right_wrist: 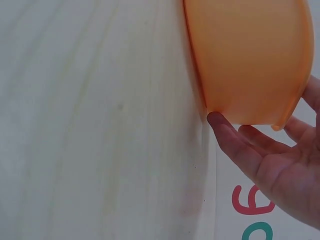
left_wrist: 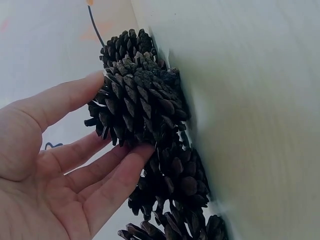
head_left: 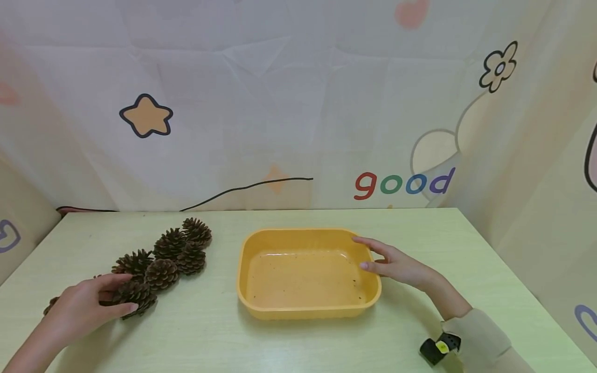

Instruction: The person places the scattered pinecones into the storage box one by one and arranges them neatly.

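Brown pine cones [head_left: 170, 243] lie in a slanting cluster on the left of the table. At its near end my left hand [head_left: 84, 311] holds one pine cone [head_left: 142, 296] between thumb and fingers. In the left wrist view the thumb lies against one side of this cone [left_wrist: 137, 97] and the fingertips against another. A yellow plastic basin [head_left: 308, 313] stands upright mid-table with a few dark specks inside. My right hand [head_left: 403, 268] grips its right end, thumb over the rim. The right wrist view has fingers [right_wrist: 240, 147] touching the outer wall.
The pale green table [head_left: 200, 342] reaches back to a printed cloth [head_left: 298, 114] with a star, a flower and the word "good". A black device with a yellow label [head_left: 440, 348] sits at the right sleeve [head_left: 480, 331].
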The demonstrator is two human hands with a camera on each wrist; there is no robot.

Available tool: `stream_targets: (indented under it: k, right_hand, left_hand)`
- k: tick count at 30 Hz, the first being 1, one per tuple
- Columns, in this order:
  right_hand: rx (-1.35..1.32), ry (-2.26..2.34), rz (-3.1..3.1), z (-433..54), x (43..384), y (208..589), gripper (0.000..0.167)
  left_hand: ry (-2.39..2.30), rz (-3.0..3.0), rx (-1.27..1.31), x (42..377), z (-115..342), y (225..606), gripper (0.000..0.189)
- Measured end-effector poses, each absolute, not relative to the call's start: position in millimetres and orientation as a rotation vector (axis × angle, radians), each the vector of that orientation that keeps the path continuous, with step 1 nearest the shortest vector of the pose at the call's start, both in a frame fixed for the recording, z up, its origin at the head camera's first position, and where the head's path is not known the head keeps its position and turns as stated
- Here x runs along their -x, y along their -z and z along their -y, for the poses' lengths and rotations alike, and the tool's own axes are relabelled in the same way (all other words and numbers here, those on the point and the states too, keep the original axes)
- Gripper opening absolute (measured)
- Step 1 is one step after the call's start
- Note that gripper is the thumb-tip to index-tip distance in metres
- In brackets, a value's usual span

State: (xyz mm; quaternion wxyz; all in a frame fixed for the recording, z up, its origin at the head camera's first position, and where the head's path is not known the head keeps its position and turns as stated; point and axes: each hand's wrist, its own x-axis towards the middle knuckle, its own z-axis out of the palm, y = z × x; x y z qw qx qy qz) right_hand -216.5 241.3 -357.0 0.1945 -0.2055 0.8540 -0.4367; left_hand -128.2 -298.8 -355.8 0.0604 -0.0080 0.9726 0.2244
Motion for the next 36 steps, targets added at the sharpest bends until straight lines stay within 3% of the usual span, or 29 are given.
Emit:
stream_targets:
  k: [36]
  right_hand:
    - [0.572, 1.27, -2.342, -242, 216, 357, 0.063]
  left_hand:
    - [-0.832, -3.062, 0.002, 104, 278, 336, 0.067]
